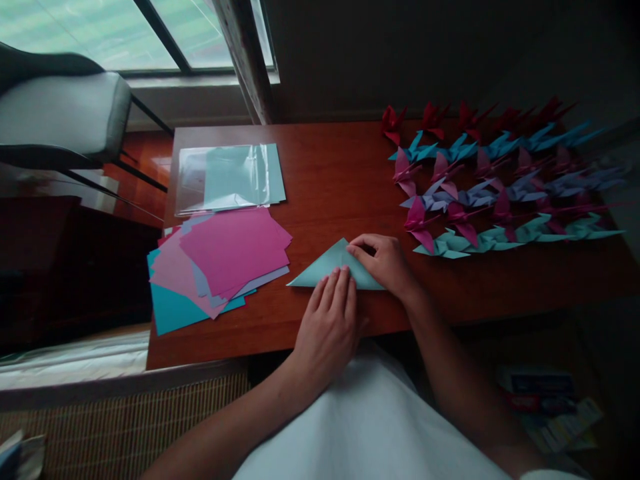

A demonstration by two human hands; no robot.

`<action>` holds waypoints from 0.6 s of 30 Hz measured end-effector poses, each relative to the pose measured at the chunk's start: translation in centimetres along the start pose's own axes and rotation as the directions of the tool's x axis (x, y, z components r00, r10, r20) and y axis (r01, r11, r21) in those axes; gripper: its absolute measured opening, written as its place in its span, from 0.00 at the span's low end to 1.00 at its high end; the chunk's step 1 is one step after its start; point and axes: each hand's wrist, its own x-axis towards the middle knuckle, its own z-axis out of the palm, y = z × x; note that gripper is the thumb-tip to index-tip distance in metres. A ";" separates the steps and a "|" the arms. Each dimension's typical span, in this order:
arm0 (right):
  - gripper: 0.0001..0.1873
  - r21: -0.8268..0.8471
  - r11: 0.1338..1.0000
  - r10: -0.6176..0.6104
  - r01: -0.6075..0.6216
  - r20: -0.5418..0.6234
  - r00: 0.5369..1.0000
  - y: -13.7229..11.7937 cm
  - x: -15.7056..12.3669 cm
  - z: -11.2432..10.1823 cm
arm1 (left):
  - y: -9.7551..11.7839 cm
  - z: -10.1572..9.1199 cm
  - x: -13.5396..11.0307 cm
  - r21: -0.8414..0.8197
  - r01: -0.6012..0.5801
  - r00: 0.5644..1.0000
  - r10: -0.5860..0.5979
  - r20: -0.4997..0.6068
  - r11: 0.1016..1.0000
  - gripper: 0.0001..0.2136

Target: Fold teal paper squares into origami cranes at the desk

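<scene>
A pale green sheet of origami paper point(320, 268), folded into a triangle, lies flat on the wooden table in front of me. Its long edge faces me and its peak points away. My left hand point(330, 313) rests on the middle of the triangle, fingers stretched out flat and side by side. At the upper right edge near the peak, my right hand point(385, 263) has thumb and forefinger pinched together on the paper. The pinch covers a small part of that edge.
Left of the triangle is a fanned stack of coloured paper sheets point(240, 250). Behind it lies a clear plastic sleeve point(193, 180) with pale green sheets point(235, 175). Rows of folded paper cranes point(453, 243) fill the table's right side. A chair point(65, 113) stands by the window.
</scene>
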 end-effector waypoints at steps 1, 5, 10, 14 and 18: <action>0.09 -0.002 1.000 0.000 0.000 -0.004 1.000 0.1 0.0 0.0 | 0.0 0.1 0.1 0.002 0.001 1.000 -0.001 0.010 1.000 0.30; 0.09 -0.013 1.000 -0.005 0.005 -0.009 1.000 0.2 0.1 0.2 | -0.2 0.4 0.2 -0.002 -0.002 0.999 0.002 0.032 1.000 0.33; 0.09 -0.057 0.998 -0.044 0.042 -0.038 0.998 0.2 0.1 0.4 | -0.5 1.0 0.2 -0.004 -0.004 1.000 0.004 0.027 1.000 0.35; 0.09 -0.120 0.991 -0.063 0.056 -0.048 0.997 0.2 0.1 0.4 | -0.6 1.4 0.1 -0.002 -0.009 1.000 0.009 0.023 1.000 0.37; 0.09 -0.168 0.983 -0.090 0.079 -0.059 0.994 0.4 0.2 0.6 | -0.6 1.8 0.0 0.000 -0.021 1.000 0.021 0.018 1.000 0.40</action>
